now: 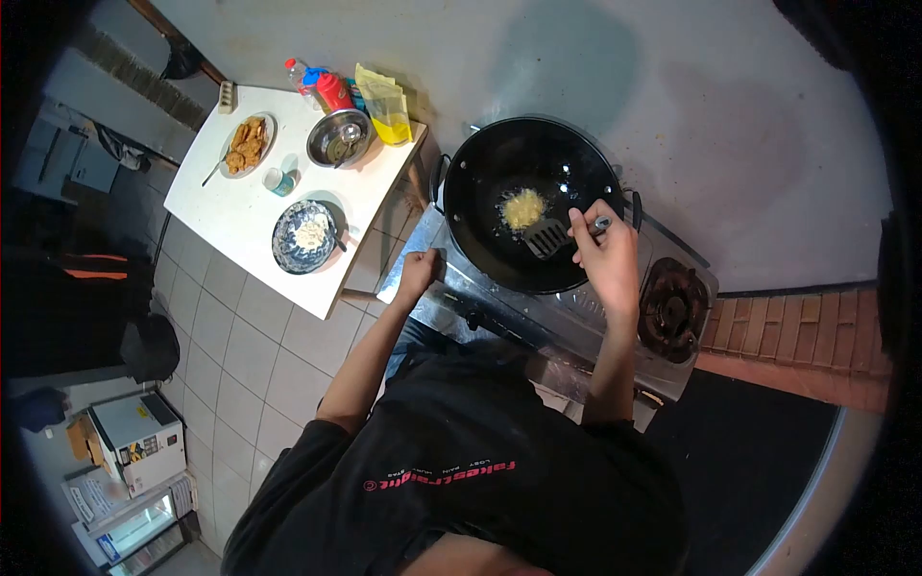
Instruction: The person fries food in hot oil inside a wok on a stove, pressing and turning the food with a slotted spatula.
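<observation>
My right hand [607,254] grips the handle of a slotted spatula [547,238] over the wok. The spatula's dark head is down in the wok, beside a pale yellow lump of frying food [523,208]. The big black wok [490,264] sits on a metal gas stove [461,302] and has a loop handle on each side. My left hand [419,274] is closed in a fist at the stove's left edge, below the wok's left handle. Whatever its fingers may hold is hidden.
A white table [240,226] stands left, bearing a plate of fried pieces [247,144], a metal bowl [339,139], a speckled bowl of pale batter [304,237], a cup [279,181], a red squeeze bottle [333,92] and a yellow pouch [384,106]. A second burner [674,309] lies right.
</observation>
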Demonstrator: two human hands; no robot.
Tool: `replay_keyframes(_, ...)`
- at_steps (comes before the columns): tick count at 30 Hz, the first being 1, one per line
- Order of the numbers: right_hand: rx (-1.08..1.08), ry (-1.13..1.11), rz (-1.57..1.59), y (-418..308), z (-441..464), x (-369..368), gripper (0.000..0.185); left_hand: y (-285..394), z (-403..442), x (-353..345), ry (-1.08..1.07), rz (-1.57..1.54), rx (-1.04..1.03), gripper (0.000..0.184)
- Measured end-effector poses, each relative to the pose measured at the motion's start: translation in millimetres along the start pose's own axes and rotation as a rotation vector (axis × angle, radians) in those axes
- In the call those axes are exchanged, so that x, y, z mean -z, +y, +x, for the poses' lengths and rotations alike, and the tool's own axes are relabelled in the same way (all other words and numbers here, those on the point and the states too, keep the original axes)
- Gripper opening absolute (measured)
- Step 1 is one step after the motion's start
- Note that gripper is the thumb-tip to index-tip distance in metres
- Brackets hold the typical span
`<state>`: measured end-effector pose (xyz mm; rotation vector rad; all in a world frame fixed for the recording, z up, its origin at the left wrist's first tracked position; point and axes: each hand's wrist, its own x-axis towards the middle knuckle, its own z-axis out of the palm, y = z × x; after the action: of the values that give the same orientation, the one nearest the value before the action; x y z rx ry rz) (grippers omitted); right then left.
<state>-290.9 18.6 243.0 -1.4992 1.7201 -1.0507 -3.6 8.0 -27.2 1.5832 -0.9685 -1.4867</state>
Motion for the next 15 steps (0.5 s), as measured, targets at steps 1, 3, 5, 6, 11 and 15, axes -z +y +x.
replay_keyframes(1,0.0,0.0,-0.042,-0.6,0.2,1.7,0.033,-1.1,3.0,0.4,-0.015,-0.012,-0.013,0.045)
replay_keyframes(3,-0.002,0.001,-0.06,4.8,1.5,2.8,0.033,-0.3,2.8,1.1,-0.027,0.002,-0.006,0.045)
replay_keyframes(5,-0.004,-0.01,-0.081,7.3,1.4,3.5,0.033,3.5,-0.1,1.1,-0.032,0.01,0.008,0.045)
replay_keyframes(6,-0.021,0.001,-0.034,6.3,1.0,2.4,0.033,2.9,0.4,1.4,-0.045,-0.023,0.009,0.046)
replay_keyframes(11,-0.063,0.077,0.038,3.5,-2.3,3.1,0.031,23.9,-11.7,-3.3,-0.014,-0.045,0.03,0.05)
replay_keyframes(15,0.003,0.034,-0.098,17.4,1.3,2.2,0.03,30.6,-16.8,-4.8,-0.031,-0.059,0.004,0.05)
